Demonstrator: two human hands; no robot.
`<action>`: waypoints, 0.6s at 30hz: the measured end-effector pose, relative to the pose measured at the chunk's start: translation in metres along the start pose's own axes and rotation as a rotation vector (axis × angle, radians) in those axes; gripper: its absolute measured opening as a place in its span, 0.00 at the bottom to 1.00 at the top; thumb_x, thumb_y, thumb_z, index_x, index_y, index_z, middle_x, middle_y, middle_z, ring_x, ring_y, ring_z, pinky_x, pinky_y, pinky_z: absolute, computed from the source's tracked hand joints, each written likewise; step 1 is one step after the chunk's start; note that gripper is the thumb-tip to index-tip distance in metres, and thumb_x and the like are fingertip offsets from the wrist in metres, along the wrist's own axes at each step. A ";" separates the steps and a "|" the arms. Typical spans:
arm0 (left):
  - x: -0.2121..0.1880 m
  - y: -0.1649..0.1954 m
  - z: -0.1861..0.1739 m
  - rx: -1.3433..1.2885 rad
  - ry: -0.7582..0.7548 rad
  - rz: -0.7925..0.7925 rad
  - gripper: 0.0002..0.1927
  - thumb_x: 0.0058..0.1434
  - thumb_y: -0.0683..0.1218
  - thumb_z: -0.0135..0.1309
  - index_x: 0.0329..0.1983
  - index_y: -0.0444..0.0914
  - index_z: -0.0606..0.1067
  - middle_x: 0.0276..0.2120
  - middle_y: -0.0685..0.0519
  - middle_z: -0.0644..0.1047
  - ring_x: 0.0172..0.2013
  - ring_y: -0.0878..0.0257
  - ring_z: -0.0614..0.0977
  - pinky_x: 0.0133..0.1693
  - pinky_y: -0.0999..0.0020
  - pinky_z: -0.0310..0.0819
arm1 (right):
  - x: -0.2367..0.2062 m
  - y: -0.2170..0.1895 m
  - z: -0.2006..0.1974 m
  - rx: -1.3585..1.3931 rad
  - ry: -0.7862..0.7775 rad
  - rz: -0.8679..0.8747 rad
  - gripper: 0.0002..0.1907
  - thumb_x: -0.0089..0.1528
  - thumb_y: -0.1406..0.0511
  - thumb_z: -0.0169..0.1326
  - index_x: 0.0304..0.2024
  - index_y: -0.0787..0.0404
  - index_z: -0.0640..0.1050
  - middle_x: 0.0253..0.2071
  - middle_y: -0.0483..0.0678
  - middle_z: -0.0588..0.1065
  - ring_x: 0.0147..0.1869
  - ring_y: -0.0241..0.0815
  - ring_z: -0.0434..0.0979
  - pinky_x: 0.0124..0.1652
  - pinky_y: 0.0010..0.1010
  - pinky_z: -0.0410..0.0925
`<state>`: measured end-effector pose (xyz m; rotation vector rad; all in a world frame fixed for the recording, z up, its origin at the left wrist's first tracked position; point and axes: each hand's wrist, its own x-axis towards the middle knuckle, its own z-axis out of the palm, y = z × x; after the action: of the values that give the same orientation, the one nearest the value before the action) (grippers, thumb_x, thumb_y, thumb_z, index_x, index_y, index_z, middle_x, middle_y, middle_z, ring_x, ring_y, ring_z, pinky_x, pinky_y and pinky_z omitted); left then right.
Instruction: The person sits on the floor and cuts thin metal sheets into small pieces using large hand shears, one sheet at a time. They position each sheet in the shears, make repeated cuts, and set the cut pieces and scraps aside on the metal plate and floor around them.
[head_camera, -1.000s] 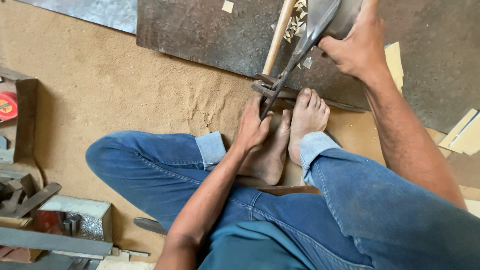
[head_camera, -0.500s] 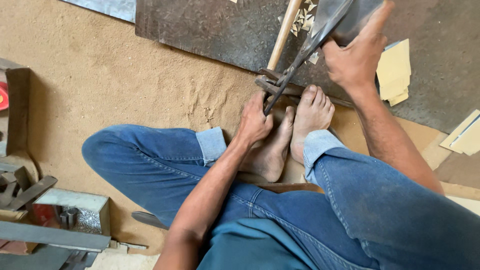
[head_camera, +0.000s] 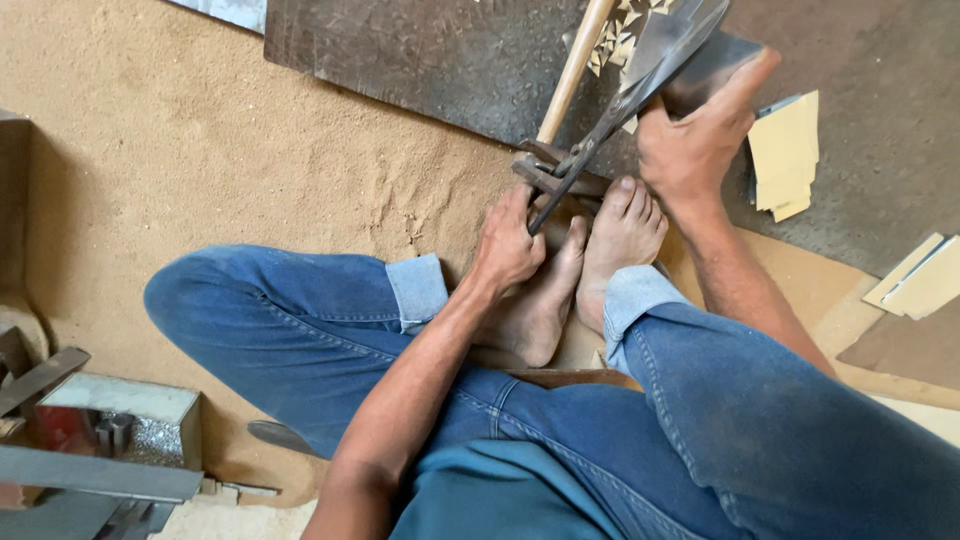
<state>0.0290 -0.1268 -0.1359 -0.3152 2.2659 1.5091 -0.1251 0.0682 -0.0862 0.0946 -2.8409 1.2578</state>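
I sit on a sandy floor in blue jeans with my bare feet (head_camera: 600, 250) drawn together. My left hand (head_camera: 508, 245) rests by my toes, its fingers closed around the lower end of a dark metal blade (head_camera: 640, 80). The blade slants up to the right from a small metal bracket (head_camera: 545, 172) near my feet. My right hand (head_camera: 700, 135) grips the blade's broad upper part. A wooden handle (head_camera: 573, 65) stands up from the bracket. Small pale chips (head_camera: 618, 30) lie behind it.
A dark worn board (head_camera: 420, 60) lies across the floor ahead. Yellow card pieces (head_camera: 785, 155) sit at the right, more pale sheets (head_camera: 920, 280) further right. Metal boxes and scrap (head_camera: 90, 430) crowd the lower left. A dark flat tool (head_camera: 275, 435) lies under my left leg.
The view has shifted down a little. My right hand has come lower along the blade. My left hand stays at the blade's lower end by my feet.
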 end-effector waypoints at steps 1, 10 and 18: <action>-0.001 0.000 0.001 -0.031 0.004 -0.008 0.21 0.56 0.41 0.52 0.53 0.36 0.67 0.44 0.38 0.74 0.48 0.38 0.75 0.52 0.44 0.67 | -0.001 0.003 0.001 0.021 -0.007 0.044 0.45 0.64 0.65 0.61 0.71 0.76 0.48 0.58 0.61 0.77 0.60 0.49 0.79 0.67 0.34 0.70; -0.010 0.007 -0.003 -0.037 -0.005 -0.002 0.35 0.51 0.39 0.52 0.65 0.31 0.61 0.49 0.32 0.70 0.51 0.34 0.72 0.55 0.42 0.64 | -0.009 0.015 0.002 -0.162 -0.041 -0.062 0.52 0.63 0.66 0.63 0.73 0.80 0.41 0.66 0.66 0.69 0.72 0.55 0.73 0.74 0.38 0.62; -0.013 -0.001 0.003 -0.073 0.022 0.057 0.43 0.56 0.43 0.58 0.72 0.31 0.55 0.61 0.24 0.64 0.62 0.29 0.66 0.65 0.43 0.57 | -0.008 0.020 0.008 -0.304 0.007 -0.133 0.54 0.62 0.64 0.65 0.73 0.77 0.41 0.68 0.70 0.64 0.74 0.58 0.67 0.73 0.39 0.59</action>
<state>0.0416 -0.1254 -0.1323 -0.2914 2.2583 1.6271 -0.1181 0.0763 -0.1065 0.2636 -2.9227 0.7912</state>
